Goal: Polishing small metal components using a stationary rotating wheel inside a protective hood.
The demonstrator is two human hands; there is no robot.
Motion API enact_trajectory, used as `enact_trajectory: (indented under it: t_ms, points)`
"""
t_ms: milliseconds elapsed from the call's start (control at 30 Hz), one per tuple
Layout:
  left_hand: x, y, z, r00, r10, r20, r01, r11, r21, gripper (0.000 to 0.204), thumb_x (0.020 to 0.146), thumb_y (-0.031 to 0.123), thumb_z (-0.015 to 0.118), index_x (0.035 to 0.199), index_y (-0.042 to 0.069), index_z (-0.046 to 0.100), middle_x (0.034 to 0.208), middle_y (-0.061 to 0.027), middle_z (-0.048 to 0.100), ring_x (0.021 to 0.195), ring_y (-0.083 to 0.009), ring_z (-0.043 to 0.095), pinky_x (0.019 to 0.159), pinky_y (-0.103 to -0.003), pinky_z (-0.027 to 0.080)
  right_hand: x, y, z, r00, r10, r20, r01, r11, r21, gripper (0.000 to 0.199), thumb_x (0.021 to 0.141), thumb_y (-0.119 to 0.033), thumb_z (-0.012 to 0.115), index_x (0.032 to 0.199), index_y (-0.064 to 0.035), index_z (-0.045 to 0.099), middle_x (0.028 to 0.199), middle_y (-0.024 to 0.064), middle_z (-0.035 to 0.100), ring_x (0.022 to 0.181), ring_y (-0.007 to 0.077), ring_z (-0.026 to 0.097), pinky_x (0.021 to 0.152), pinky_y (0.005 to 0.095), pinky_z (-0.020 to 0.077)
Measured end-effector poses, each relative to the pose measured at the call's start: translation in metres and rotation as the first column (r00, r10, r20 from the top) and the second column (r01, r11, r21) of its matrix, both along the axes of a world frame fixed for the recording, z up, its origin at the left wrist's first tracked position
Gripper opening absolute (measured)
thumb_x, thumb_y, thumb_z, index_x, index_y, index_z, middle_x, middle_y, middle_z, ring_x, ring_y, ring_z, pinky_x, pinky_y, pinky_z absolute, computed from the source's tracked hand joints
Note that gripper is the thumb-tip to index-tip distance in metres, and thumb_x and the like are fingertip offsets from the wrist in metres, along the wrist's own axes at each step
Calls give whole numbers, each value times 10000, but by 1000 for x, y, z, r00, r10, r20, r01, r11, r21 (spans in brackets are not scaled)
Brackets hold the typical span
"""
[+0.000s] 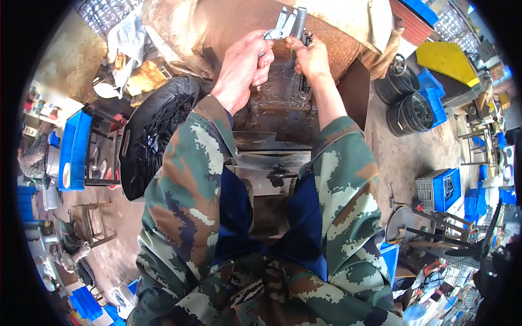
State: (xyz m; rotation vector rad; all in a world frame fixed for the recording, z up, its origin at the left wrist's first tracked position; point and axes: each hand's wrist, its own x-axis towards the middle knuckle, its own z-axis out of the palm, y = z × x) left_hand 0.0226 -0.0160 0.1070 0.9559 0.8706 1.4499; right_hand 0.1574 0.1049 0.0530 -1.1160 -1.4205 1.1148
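Observation:
My left hand (241,68) grips the handles of a grey metal plier-like tool (281,28) held up in front of me. My right hand (311,56) is closed around a dark grey metal rod or tube (299,22) that stands upright beside the tool's jaws. Both hands are over a rusty, dirty machine block (283,89) at the top middle of the view. Both sleeves are camouflage cloth. Whether the jaws touch the rod I cannot tell.
A black round fan grille (155,136) leans at my left. Blue crates (73,149) stand at the far left, two black buckets (408,106) and a yellow sheet (446,60) at the right. More blue crates (448,187) and scattered metal parts lie at the lower right.

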Motion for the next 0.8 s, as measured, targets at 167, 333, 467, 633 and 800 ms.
enact_trajectory:
  t_ms: [167,333,467,633,800]
  points:
    - [11,16,-15,996,-7,84,5,1000,26,235,990,162,471,1146,17,570,670,7,440,466,-70,348,462,-233,312,-1,3,0,996,-10,88,8,1000,25,251,875,-248,729,1034,-59,685,679,62,646,541,143,575,525,339,473]
    - [9,20,-51,995,36,96,-34,999,-23,228,973,126,488,1183,42,518,748,-42,530,541,-94,443,490,-251,362,0,4,-7,995,-19,98,19,1000,-3,276,869,-255,734,1049,-52,685,699,65,652,540,150,568,513,338,472]
    - [5,25,-65,995,40,90,-31,995,-94,220,940,91,529,1156,49,522,736,-26,528,537,-77,428,474,-244,329,0,4,-3,993,-57,104,57,998,0,356,850,-273,753,897,40,591,584,73,573,420,149,513,386,330,420]
    - [16,35,-62,951,208,-227,-205,978,38,234,908,235,642,1034,37,653,740,12,554,609,-47,457,495,-226,357,22,30,-8,983,-6,183,8,1000,-12,304,890,-283,701,791,-28,569,560,47,539,455,136,522,410,309,412]
    - [17,24,-60,938,315,-144,-309,949,66,202,909,136,579,978,-32,666,815,-104,702,705,-158,650,674,-316,526,2,5,-5,995,67,72,-66,998,-14,171,971,-129,593,833,-29,613,545,-2,471,437,106,426,408,281,358]
